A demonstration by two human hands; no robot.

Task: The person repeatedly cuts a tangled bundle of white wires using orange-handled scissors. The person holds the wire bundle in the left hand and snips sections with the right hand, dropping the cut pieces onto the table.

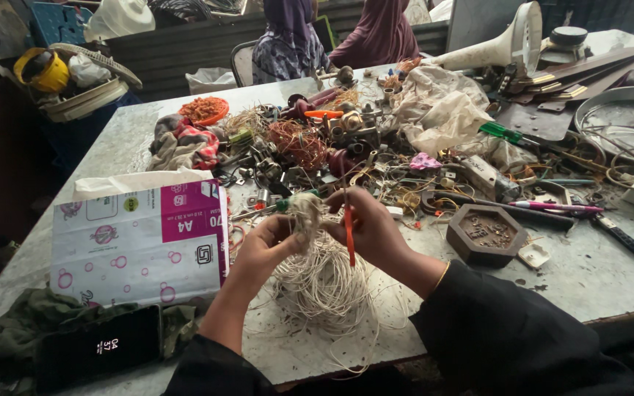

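The left hand [262, 246] pinches the top of a wound coil of pale wire [306, 213], fingers closed on it. A big loose heap of that wire [324, 286] lies below on the table [596, 271], so much seems unwound, though some remains on the coil. The right hand [372, 227] grips an orange-handled tool [348, 235], fingers wrapped round it. The worn metal tabletop carries a pink-and-white paper packet [141, 246], tangled scrap and a hexagonal tray [487, 233]; two people sit beyond.
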